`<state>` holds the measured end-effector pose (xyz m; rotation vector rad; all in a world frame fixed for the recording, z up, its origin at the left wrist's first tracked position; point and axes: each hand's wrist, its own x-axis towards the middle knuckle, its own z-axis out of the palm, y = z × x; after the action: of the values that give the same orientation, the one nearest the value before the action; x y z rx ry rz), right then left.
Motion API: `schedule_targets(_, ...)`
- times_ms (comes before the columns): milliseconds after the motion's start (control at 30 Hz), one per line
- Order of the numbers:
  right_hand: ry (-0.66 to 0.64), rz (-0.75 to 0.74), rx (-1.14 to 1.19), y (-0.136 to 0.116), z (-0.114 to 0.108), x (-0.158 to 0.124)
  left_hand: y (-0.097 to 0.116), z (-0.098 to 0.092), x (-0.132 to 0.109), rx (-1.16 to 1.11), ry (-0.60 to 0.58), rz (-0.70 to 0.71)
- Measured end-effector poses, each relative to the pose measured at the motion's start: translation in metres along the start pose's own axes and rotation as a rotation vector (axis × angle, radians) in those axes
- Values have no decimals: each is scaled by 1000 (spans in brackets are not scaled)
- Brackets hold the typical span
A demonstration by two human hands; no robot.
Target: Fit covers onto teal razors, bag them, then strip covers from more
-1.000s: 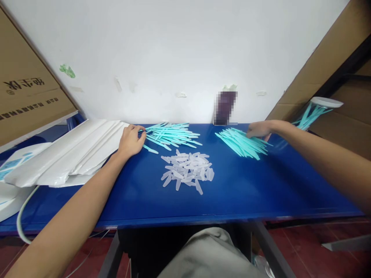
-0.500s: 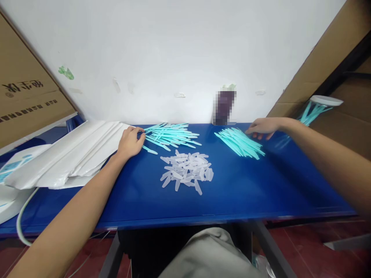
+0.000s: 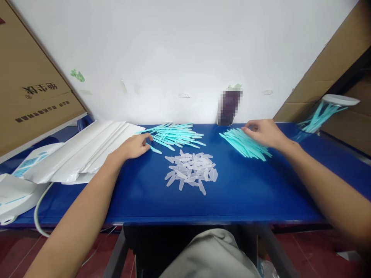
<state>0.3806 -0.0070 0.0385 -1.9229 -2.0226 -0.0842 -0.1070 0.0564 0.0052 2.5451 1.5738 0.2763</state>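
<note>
Slim turquoise eyebrow razors lie in a loose pile (image 3: 174,135) at the back left of the blue table. My left hand (image 3: 136,146) rests at the near end of this pile, thumb and index finger curved and apart, the thumb close to one razor (image 3: 156,151) lying apart. A neater bundle of razors (image 3: 246,144) lies to the right. Over its upper end is my right hand (image 3: 263,132), thumb and index tips pinched together; whatever may be between them is hidden. Between the piles and nearer me is a heap of small translucent caps (image 3: 191,170).
White plastic packets (image 3: 84,150) and a white device (image 3: 20,197) with a cable sit on the left. A cardboard box (image 3: 40,77) stands behind them. At the right, a clear tub (image 3: 319,116) holds more turquoise razors. A pixelated dark object (image 3: 229,106) leans on the wall.
My right hand has come from beside the right bundle to over its upper end, its fingers now pinched. My left hand's thumb and index finger have parted. The view has shifted slightly.
</note>
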Motion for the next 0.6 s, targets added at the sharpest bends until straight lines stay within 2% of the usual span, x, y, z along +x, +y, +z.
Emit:
schedule_targets(67,67,-29,20,-9,7,-7,1,-2,-1,-23,-22,74)
schedule_targets(167,81,-129,80,-22,16,-15,4,-6,-3,-52,-73,160)
schedule_targets(267,81,-219,128,-34,25,-24,8,-10,-6,-78,-122,156)
schedule_targets(333,140,-230,138,-42,30,-30,12,-9,-7,-102,-129,135)
schedule_targets(433,185,-288,197,-53,36,-38,21,-2,-5,-110,-67,171)
schedule_targets(600,104,-401,262,-65,44,-42,36,17,2,-24,121,272)
